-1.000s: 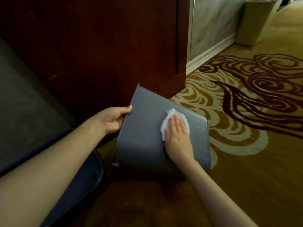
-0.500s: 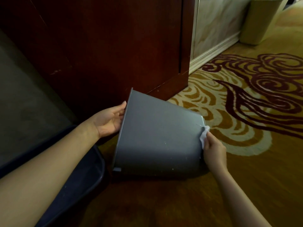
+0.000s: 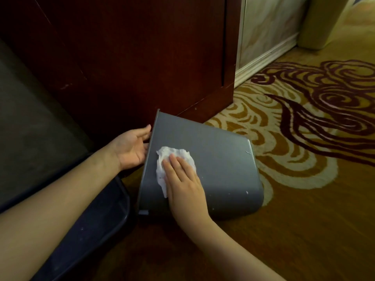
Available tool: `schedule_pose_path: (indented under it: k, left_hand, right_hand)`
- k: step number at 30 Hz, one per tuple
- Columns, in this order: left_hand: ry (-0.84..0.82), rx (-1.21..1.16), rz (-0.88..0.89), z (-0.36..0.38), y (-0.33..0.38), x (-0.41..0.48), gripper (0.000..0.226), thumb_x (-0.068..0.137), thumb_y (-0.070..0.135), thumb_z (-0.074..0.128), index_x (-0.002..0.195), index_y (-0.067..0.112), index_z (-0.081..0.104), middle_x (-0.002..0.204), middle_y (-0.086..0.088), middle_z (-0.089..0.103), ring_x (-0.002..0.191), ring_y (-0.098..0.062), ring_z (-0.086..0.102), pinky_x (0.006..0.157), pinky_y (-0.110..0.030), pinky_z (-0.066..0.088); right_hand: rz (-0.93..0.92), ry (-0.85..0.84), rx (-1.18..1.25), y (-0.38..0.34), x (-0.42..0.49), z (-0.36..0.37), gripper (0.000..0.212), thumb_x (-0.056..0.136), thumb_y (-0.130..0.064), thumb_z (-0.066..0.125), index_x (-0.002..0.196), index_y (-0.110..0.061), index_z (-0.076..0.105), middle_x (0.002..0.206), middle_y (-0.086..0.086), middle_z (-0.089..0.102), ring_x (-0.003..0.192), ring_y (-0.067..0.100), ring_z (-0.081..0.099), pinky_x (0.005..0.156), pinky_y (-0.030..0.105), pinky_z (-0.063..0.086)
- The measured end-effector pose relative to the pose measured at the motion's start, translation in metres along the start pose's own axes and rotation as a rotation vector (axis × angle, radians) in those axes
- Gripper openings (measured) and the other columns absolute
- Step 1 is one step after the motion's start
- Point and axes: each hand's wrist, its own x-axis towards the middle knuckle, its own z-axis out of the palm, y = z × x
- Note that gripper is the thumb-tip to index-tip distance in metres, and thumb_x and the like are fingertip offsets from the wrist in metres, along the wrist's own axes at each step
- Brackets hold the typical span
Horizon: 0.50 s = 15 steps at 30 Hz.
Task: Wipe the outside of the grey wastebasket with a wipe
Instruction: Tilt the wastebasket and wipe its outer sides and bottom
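Note:
The grey wastebasket lies on its side on the carpet, its open rim facing left and its base to the right. My left hand grips the rim at the upper left, fingers curled over the edge. My right hand lies flat on the upper side wall near the rim and presses a crumpled white wipe against it. The wipe sticks out past my fingertips and along my thumb side. The inside of the basket is hidden.
A dark red wooden cabinet stands right behind the basket. A dark blue object lies on the floor at lower left. Patterned gold carpet spreads to the right; a beige bin stands at top right by the wall.
My right hand and the wipe slid from the basket's base corner on the right back across the side wall to the rim end. My left hand stayed on the rim.

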Motion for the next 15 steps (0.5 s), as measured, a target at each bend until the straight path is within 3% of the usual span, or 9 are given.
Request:
schedule_pose_path:
  k: [2,4,9,12,15]
  left_hand:
    - [0.043,0.04,0.027,0.002,-0.002,0.002,0.036,0.096,0.012,0.037,0.129,0.012,0.051,0.083,-0.005,0.074,0.079,-0.017,0.07,0.07,-0.033,0.058]
    - [0.053,0.039,0.028,0.0,-0.004,0.003,0.041,0.095,0.002,0.032,0.13,0.014,0.049,0.095,-0.007,0.07,0.084,-0.018,0.067,0.064,-0.03,0.058]
    - [0.047,-0.007,0.008,-0.008,-0.007,0.004,0.039,0.096,0.002,0.032,0.124,0.017,0.053,0.105,-0.008,0.065,0.077,-0.017,0.073,0.062,-0.031,0.06]
    - [0.053,0.012,0.011,-0.006,-0.007,0.004,0.039,0.096,0.003,0.032,0.127,0.017,0.051,0.106,-0.008,0.064,0.092,-0.02,0.065,0.062,-0.031,0.061]
    - [0.067,0.013,0.009,-0.005,-0.006,0.004,0.038,0.096,0.003,0.033,0.126,0.016,0.052,0.105,-0.008,0.065,0.094,-0.02,0.063,0.06,-0.031,0.06]
  right_hand:
    - [0.059,0.049,0.0,0.013,-0.009,0.002,0.062,0.083,-0.016,0.064,0.139,-0.016,0.038,0.147,0.004,0.039,0.139,0.021,0.028,0.112,0.044,0.027]
    - [0.152,0.091,0.012,0.033,-0.029,-0.001,0.055,0.083,-0.013,0.065,0.135,-0.015,0.045,0.142,0.005,0.045,0.135,0.022,0.034,0.109,0.045,0.031]
    - [0.348,0.286,-0.005,0.104,-0.082,-0.01,0.046,0.088,-0.005,0.056,0.132,-0.01,0.043,0.139,0.003,0.041,0.134,0.023,0.034,0.107,0.046,0.031]
    - [0.46,0.382,0.088,0.127,-0.091,-0.017,0.039,0.088,-0.002,0.053,0.127,-0.004,0.051,0.134,0.01,0.05,0.128,0.028,0.043,0.102,0.042,0.036]
    - [0.737,0.525,0.335,0.139,-0.083,-0.027,0.032,0.096,-0.017,0.042,0.124,-0.009,0.055,0.121,0.014,0.062,0.111,0.028,0.058,0.089,0.042,0.05]
